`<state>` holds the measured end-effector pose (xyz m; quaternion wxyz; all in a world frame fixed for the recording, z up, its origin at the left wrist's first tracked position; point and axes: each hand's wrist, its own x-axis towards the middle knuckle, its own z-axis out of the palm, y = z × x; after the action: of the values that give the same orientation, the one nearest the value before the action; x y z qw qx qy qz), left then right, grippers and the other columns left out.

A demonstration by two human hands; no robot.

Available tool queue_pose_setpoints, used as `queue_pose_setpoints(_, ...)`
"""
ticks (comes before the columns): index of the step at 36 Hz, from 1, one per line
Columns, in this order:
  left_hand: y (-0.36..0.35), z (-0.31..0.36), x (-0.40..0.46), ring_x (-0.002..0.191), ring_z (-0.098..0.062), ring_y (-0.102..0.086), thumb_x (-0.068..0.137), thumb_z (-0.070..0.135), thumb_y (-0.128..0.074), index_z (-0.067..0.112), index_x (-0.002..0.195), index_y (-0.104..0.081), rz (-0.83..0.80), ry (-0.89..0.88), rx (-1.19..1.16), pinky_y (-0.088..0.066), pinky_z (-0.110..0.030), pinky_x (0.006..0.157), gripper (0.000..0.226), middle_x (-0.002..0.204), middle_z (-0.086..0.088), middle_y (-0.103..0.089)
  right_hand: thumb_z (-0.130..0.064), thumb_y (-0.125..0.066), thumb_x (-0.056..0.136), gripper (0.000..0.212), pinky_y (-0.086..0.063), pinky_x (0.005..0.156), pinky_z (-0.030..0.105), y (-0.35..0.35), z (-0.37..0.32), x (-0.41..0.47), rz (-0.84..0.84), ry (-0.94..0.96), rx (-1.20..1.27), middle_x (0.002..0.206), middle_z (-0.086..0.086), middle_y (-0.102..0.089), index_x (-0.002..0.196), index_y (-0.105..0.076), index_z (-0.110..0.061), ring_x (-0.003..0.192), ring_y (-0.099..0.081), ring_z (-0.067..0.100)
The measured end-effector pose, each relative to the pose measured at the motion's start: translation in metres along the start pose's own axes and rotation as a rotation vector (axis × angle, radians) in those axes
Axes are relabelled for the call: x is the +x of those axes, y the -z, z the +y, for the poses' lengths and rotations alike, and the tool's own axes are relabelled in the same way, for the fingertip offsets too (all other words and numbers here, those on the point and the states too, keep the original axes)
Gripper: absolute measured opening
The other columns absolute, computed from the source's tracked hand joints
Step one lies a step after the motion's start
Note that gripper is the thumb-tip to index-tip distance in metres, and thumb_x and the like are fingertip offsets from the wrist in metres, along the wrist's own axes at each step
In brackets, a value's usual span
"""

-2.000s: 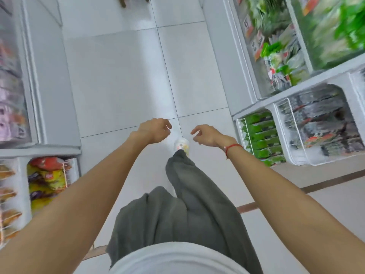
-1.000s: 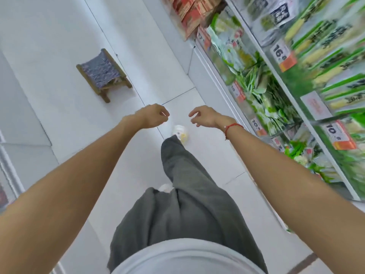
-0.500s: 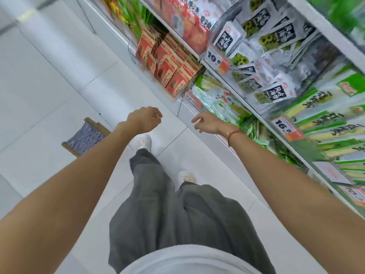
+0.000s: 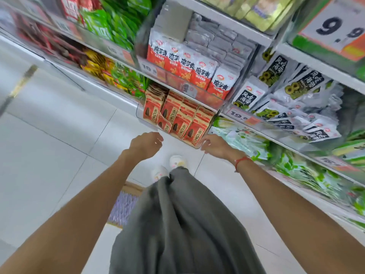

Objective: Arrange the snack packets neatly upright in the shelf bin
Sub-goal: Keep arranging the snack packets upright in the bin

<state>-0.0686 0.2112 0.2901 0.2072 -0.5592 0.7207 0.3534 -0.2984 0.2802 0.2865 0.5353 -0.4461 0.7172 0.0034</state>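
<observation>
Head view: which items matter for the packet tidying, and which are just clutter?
Job:
- brown sunflower-seed packets, some leaning
- clear shelf bin holding them
- left hand, empty
- right hand, empty, near the bin's corner

Not the job:
- red-and-white packets
- black-and-white seaweed packets
- green packets
- stool on the floor

The green packets (image 4: pixel 116 22) at top left are blurred; the price tag (image 4: pixel 339 26) is cut by the right edge.
</observation>
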Motion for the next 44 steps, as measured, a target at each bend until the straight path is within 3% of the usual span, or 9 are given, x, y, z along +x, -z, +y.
queue_pose_setpoints(9, 0.052, -0.023, 0.054, 0.113, -0.02, -0.056, 0.1, 0.028, -0.04, 0.027, 0.123, -0.059, -0.013, 0.01, 0.017, -0.042, -0.031, 0.095, 0.029, 0.128, 0.006, -0.06, -0.007, -0.055, 0.087, 0.022, -0.05, 0.091, 0.039, 0.028, -0.038, 0.038, 0.052, -0.062, 0.03, 0.1, 0.011, -0.066, 0.102, -0.066, -0.018, 0.101, -0.063, 0.03)
queue_pose_setpoints(13, 0.07, -0.038, 0.074, 0.11, -0.02, -0.059, 0.099, 0.028, -0.043, 0.028, 0.12, -0.06, -0.044, -0.02, 0.024, -0.044, -0.03, 0.093, 0.026, 0.124, 0.006, -0.062, -0.007, -0.056, 0.088, 0.023, -0.046, 0.089, 0.031, 0.032, -0.047, 0.05, 0.031, -0.119, 0.03, 0.118, 0.01, -0.062, 0.108, -0.066, -0.015, 0.112, -0.058, 0.028)
queue_pose_setpoints(16, 0.091, -0.048, 0.096, 0.112, -0.02, -0.058, 0.1, 0.028, -0.042, 0.03, 0.121, -0.058, -0.091, -0.09, 0.106, -0.044, -0.031, 0.094, 0.027, 0.128, 0.005, -0.06, -0.01, -0.054, 0.09, 0.024, -0.041, 0.081, 0.027, 0.033, -0.055, 0.059, 0.079, -0.143, 0.069, 0.111, 0.008, -0.062, 0.11, -0.066, -0.015, 0.102, -0.057, 0.024)
queue_pose_setpoints(23, 0.137, -0.059, 0.12, 0.115, -0.023, -0.057, 0.1, 0.027, -0.042, 0.027, 0.121, -0.06, -0.163, -0.371, 0.342, -0.044, -0.031, 0.091, 0.028, 0.129, 0.003, -0.061, -0.009, -0.046, 0.097, 0.028, -0.043, 0.095, 0.038, 0.011, -0.096, 0.056, 0.232, -0.158, 0.154, 0.122, 0.017, -0.062, 0.115, -0.066, -0.001, 0.114, -0.055, 0.033)
queue_pose_setpoints(30, 0.171, -0.084, 0.122, 0.106, -0.022, -0.062, 0.098, 0.024, -0.042, 0.028, 0.119, -0.06, 0.034, -0.692, 0.456, -0.049, -0.033, 0.08, 0.028, 0.115, 0.002, -0.067, -0.008, -0.056, 0.092, 0.024, -0.049, 0.087, 0.036, -0.026, -0.125, 0.073, 0.435, -0.147, 0.284, 0.109, 0.009, -0.068, 0.114, -0.067, -0.011, 0.101, -0.061, 0.023)
queue_pose_setpoints(35, 0.161, -0.101, 0.138, 0.104, -0.022, -0.063, 0.098, 0.024, -0.042, 0.026, 0.122, -0.059, 0.134, -0.729, 0.413, -0.052, -0.035, 0.076, 0.029, 0.117, 0.003, -0.067, -0.008, -0.051, 0.092, 0.026, -0.05, 0.083, 0.046, -0.042, -0.129, 0.093, 0.491, -0.124, 0.272, 0.101, 0.008, -0.071, 0.108, -0.068, -0.02, 0.095, -0.065, 0.028)
queue_pose_setpoints(39, 0.127, -0.113, 0.163, 0.098, -0.025, -0.064, 0.095, 0.019, -0.05, 0.02, 0.119, -0.061, 0.211, -0.726, 0.349, -0.051, -0.036, 0.069, 0.027, 0.109, -0.003, -0.067, -0.018, -0.048, 0.097, 0.027, -0.048, 0.082, 0.032, -0.055, -0.117, 0.118, 0.477, -0.095, 0.141, 0.109, -0.004, -0.068, 0.117, -0.064, -0.023, 0.094, -0.061, 0.013)
queue_pose_setpoints(41, 0.104, -0.117, 0.182, 0.094, -0.027, -0.067, 0.09, 0.015, -0.057, 0.016, 0.115, -0.065, 0.276, -0.755, 0.349, -0.055, -0.036, 0.066, 0.027, 0.105, -0.005, -0.069, -0.021, -0.048, 0.097, 0.027, -0.048, 0.084, 0.03, -0.061, -0.108, 0.135, 0.472, -0.088, 0.074, 0.114, -0.004, -0.067, 0.12, -0.062, -0.024, 0.102, -0.062, 0.016)
queue_pose_setpoints(44, 0.071, -0.119, 0.217, 0.109, -0.026, -0.064, 0.087, 0.021, -0.056, 0.012, 0.123, -0.062, 0.443, -0.826, 0.342, -0.054, -0.034, 0.087, 0.037, 0.12, -0.005, -0.066, -0.026, -0.046, 0.099, 0.031, -0.048, 0.089, 0.032, -0.072, -0.094, 0.16, 0.482, -0.034, -0.059, 0.122, -0.001, -0.064, 0.128, -0.056, -0.025, 0.11, -0.06, 0.02)
